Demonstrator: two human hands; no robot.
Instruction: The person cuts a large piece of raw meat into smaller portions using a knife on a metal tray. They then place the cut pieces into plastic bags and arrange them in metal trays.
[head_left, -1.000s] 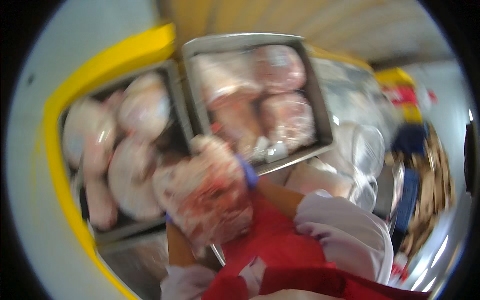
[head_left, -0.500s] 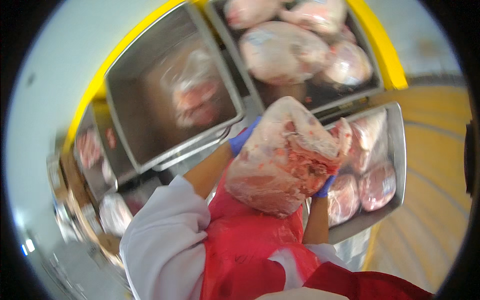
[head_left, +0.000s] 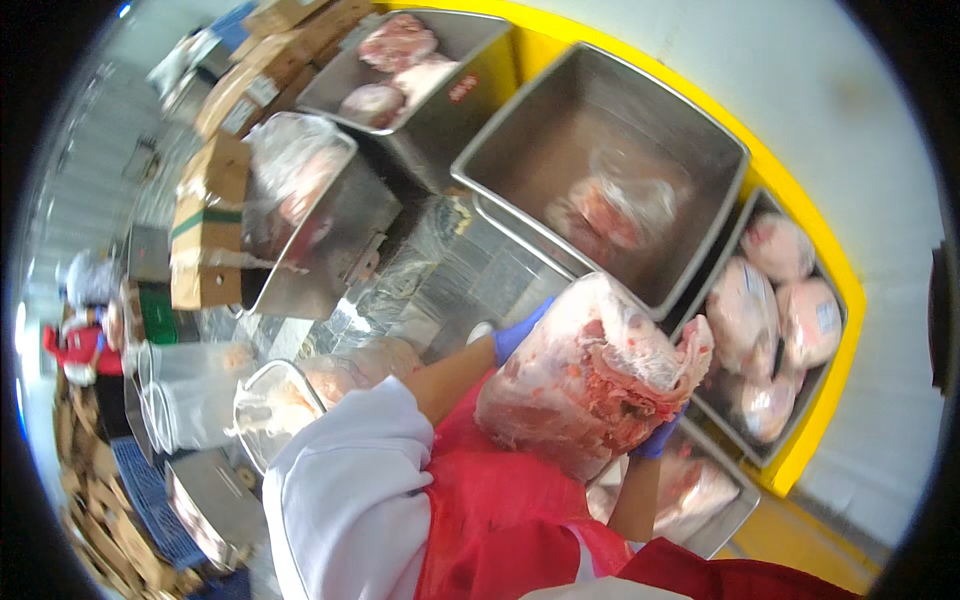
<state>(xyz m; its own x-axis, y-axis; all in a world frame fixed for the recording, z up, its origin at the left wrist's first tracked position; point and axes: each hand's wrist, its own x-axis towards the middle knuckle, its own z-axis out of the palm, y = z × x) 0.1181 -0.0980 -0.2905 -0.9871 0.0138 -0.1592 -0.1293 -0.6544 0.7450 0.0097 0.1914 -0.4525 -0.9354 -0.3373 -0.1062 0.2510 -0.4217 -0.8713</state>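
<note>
A large cut of meat, pale with fat and showing a ragged red face on its right, is held up in front of my red apron. My left hand, in a blue glove, grips its upper left side. The other blue glove, my right hand, supports it from the lower right; most fingers of both hands are hidden behind the meat. Just beyond the cut stands a deep steel tub with meat in a clear bag at its bottom.
A steel bin at right holds several wrapped pieces; another steel tub sits below it. Further left are meat-filled steel bins, cardboard boxes and a bag-lined container. A yellow barrier edges the wall. A person stands far left.
My view has swung left, so the tubs now appear further right and the bins, boxes and floor at left have come into sight. Both hands still hold the cut of meat.
</note>
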